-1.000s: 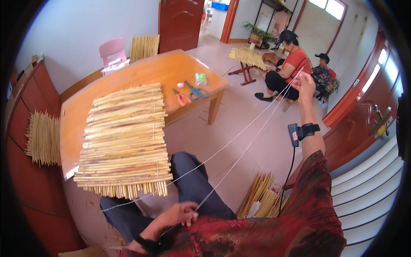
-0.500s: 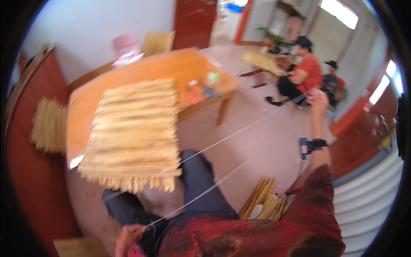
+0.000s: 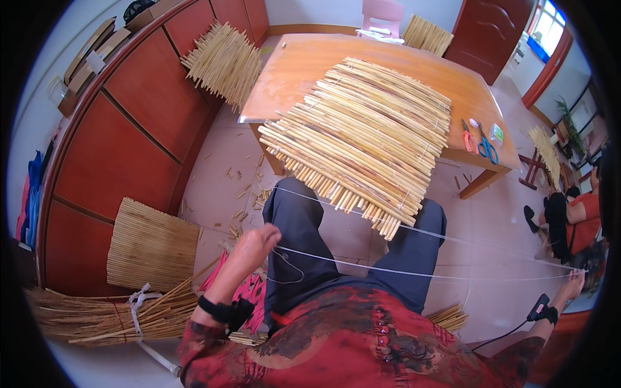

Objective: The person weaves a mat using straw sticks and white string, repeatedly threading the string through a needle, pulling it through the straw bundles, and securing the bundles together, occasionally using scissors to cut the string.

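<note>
A mat of pale reed stalks [image 3: 369, 136] lies on the wooden table, its near edge overhanging toward my knees. My left hand [image 3: 257, 244], above my left thigh, is closed in a pinch on a thin white string [image 3: 414, 274]. A short loose end of it curls down over that thigh. Far out at the right, my right hand [image 3: 572, 284] is closed on the same string, stretched across my lap. Another strand runs from the mat's near edge toward my right hand. Both wrists wear black bands.
Red-handled pliers [image 3: 468, 137], blue-handled scissors [image 3: 485, 143] and a small green box [image 3: 496, 134] lie on the table [image 3: 294, 61]. A tied reed bundle [image 3: 103, 317] and a finished mat [image 3: 154, 242] are at left. Cut stalk pieces litter the floor. A person [image 3: 577, 220] sits at right.
My view has swung, so the mat appears farther right. My right hand has come down from its raised position, still stretched outward. My left hand is higher, above my thigh; the string stays drawn between them.
</note>
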The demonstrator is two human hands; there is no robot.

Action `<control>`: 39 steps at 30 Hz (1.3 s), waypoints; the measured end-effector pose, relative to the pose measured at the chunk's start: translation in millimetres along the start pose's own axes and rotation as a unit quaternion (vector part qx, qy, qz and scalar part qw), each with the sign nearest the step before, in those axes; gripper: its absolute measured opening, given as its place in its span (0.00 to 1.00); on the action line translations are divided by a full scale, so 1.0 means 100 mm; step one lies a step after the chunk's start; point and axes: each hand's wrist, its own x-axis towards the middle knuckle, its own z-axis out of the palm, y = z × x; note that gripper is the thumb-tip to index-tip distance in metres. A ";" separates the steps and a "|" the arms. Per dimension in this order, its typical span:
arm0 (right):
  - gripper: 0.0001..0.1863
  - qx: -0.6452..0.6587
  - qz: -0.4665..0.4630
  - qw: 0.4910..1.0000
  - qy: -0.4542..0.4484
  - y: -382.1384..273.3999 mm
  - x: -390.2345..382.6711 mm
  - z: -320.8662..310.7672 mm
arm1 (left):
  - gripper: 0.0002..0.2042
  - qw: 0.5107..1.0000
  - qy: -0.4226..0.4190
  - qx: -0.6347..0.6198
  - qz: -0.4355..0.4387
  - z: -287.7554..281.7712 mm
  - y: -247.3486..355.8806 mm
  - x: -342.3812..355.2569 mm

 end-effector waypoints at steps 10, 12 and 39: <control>0.09 -0.137 -0.011 0.989 -0.059 -0.37 -0.28 -0.09 | 0.09 0.980 0.059 0.185 0.032 0.33 0.18 0.70; 0.08 -0.185 -0.013 0.978 -0.096 -0.46 -0.36 -0.06 | 0.07 0.978 0.065 0.188 0.066 0.45 0.12 0.71; 0.13 -0.271 -0.111 0.757 -0.584 -0.81 -3.01 2.52 | 0.06 0.990 -0.032 -0.022 0.132 0.53 0.33 -0.14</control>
